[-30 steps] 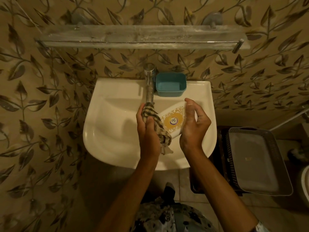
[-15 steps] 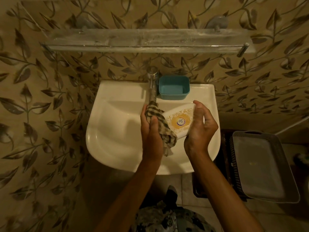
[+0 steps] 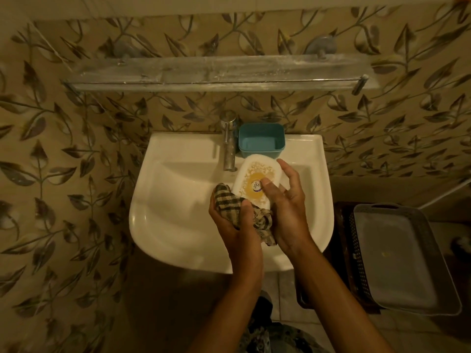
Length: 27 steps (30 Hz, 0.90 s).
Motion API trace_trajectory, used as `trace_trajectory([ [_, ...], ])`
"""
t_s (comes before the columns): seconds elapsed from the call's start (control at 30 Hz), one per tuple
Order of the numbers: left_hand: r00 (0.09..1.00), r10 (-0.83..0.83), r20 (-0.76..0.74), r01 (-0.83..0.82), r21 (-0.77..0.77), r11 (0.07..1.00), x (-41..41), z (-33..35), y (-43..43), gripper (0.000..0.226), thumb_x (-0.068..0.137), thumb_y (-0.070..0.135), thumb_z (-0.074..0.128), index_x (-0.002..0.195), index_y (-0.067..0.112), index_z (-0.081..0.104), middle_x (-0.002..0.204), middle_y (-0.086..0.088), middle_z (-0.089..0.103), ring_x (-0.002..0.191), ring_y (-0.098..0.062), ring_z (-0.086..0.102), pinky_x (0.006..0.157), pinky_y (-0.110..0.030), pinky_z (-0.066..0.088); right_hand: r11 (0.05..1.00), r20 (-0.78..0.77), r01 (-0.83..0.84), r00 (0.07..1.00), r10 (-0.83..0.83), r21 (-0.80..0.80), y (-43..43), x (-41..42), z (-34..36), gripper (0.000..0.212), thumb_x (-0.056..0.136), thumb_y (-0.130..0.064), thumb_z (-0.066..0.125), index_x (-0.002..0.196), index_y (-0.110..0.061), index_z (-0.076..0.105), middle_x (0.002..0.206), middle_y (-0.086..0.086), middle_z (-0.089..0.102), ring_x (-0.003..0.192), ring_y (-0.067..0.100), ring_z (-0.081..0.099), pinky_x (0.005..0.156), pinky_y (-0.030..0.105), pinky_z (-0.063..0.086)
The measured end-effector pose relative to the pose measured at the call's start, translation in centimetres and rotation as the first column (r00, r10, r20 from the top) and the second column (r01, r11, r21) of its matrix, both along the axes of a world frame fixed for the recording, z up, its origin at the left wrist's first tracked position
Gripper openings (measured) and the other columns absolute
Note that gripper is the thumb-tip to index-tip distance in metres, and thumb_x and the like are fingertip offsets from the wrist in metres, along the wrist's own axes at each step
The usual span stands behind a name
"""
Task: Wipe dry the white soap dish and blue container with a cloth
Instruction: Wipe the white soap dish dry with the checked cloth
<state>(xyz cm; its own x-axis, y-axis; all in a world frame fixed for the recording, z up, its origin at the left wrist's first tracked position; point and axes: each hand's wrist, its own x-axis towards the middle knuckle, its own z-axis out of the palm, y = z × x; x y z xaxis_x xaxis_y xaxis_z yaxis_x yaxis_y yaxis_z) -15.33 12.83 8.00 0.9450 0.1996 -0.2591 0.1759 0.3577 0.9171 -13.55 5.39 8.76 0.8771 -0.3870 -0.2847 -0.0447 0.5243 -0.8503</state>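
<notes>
- While the left hand [image 3: 233,220] curls its fingers round a bunched checked cloth [image 3: 257,217], it presses that cloth against the near-left end of the white soap dish [image 3: 254,179].
- The right hand [image 3: 288,207] grips the dish from the right. Its thumb lies across the patterned face beside the round label, and its fingers wrap the right edge.
- A loose end of the cloth hangs down between the two wrists.
- The soap dish is held above the bowl of the sink [image 3: 178,149], right of its middle. It is tilted so that its gold-patterned face is turned up toward the camera.
- The far end of the dish overlaps the near wall of the blue container [image 3: 261,140] in this view; whether the two touch cannot be told.
- The blue container stands upright on the far ledge of the sink, open side up, just right of the metal tap [image 3: 229,143].
- The tap's spout reaches out over the bowl, just left of the dish.
- The white sink is fixed to a wall of leaf-patterned tiles [image 3: 76,174].
- Farther up that wall runs a long glass shelf [image 3: 216,72].
- Well to the right of the sink and lower down, a grey tray [image 3: 397,258] lies on top of a dark perforated basket [image 3: 344,250].
</notes>
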Motion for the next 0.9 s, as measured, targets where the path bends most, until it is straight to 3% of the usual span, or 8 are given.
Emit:
trace_trajectory([
  [0.07,0.998,-0.043,0.038,0.041,0.050,0.998,-0.5,-0.1,0.2,0.060,0.080,0.025,0.061,0.134,0.041,0.038,0.135,0.001,0.051,0.118,-0.018,0.057,0.090,-0.045,0.053,0.997,0.026,-0.063,0.998,0.064,-0.037,-0.6,-0.1,-0.1,0.044,0.091,-0.010,0.057,0.130,-0.030,0.049,0.108,0.006,0.072,0.099,0.026,0.070,0.082,0.045,0.058],
  [0.2,0.979,-0.186,0.084,0.165,0.212,0.963,-2.1,-0.5,1.0,0.062,0.078,0.037,0.061,0.136,0.043,0.038,0.135,0.011,0.051,0.121,-0.009,0.053,0.096,-0.047,0.049,1.000,0.022,0.007,1.000,-0.008,0.011,-1.9,0.1,-0.1,0.036,0.095,-0.010,0.050,0.126,-0.028,0.053,0.117,0.005,0.067,0.109,0.025,0.065,0.086,0.039,0.057],
  [0.33,0.969,-0.239,0.070,0.219,0.213,0.952,-3.3,-0.9,2.3,0.066,0.074,0.044,0.059,0.137,0.038,0.039,0.136,0.009,0.051,0.122,-0.012,0.053,0.098,-0.046,0.048,0.998,0.011,0.063,0.998,-0.063,0.021,-2.7,0.0,0.1,0.038,0.096,-0.011,0.049,0.132,-0.022,0.053,0.119,0.010,0.065,0.098,0.019,0.068,0.075,0.034,0.059],
  [0.5,0.931,-0.342,0.131,0.306,0.237,0.922,-3.8,-0.2,2.7,0.066,0.081,0.042,0.050,0.143,0.030,0.029,0.143,0.007,0.044,0.127,-0.007,0.048,0.099,-0.031,0.047,0.980,0.029,-0.042,0.998,0.048,-0.194,-1.5,-0.7,0.2,0.037,0.089,-0.008,0.060,0.121,-0.028,0.059,0.106,0.007,0.071,0.093,0.021,0.070,0.075,0.035,0.058],
  [0.63,0.933,-0.333,0.138,0.288,0.272,0.918,-1.6,0.6,2.8,0.052,0.088,0.032,0.044,0.137,0.035,0.029,0.136,0.016,0.043,0.118,0.008,0.049,0.091,-0.016,0.047,0.968,0.047,-0.168,0.983,0.180,-0.187,-1.0,-1.4,0.3,0.040,0.087,-0.005,0.062,0.121,-0.026,0.059,0.103,0.004,0.072,0.094,0.018,0.070,0.072,0.028,0.057],
  [0.73,0.931,-0.339,0.134,0.277,0.345,0.897,1.0,1.2,3.2,0.053,0.086,0.037,0.042,0.137,0.039,0.027,0.142,0.006,0.040,0.125,-0.003,0.045,0.107,-0.036,0.040,0.957,0.056,-0.234,0.967,0.247,-0.173,-0.9,-2.0,0.1,0.041,0.088,-0.003,0.059,0.124,-0.022,0.058,0.101,0.004,0.073,0.091,0.018,0.071,0.071,0.024,0.056],
  [0.8,0.936,-0.326,0.128,0.275,0.309,0.911,2.1,1.5,3.2,0.053,0.087,0.033,0.042,0.138,0.041,0.028,0.145,0.001,0.040,0.127,-0.012,0.046,0.107,-0.046,0.040,0.958,0.053,-0.245,0.965,0.255,-0.149,-0.7,-2.3,-0.1,0.041,0.088,-0.003,0.058,0.126,-0.019,0.057,0.098,0.005,0.074,0.089,0.019,0.071,0.070,0.024,0.056],
  [0.9,0.931,-0.327,0.160,0.271,0.295,0.916,1.4,1.5,2.9,0.051,0.088,0.028,0.041,0.135,0.043,0.029,0.144,0.001,0.042,0.127,-0.009,0.047,0.105,-0.040,0.043,0.974,0.052,-0.180,0.981,0.189,-0.136,-0.6,-2.2,0.2,0.039,0.088,-0.004,0.059,0.125,-0.018,0.059,0.096,0.005,0.075,0.089,0.021,0.071,0.071,0.028,0.058],
])
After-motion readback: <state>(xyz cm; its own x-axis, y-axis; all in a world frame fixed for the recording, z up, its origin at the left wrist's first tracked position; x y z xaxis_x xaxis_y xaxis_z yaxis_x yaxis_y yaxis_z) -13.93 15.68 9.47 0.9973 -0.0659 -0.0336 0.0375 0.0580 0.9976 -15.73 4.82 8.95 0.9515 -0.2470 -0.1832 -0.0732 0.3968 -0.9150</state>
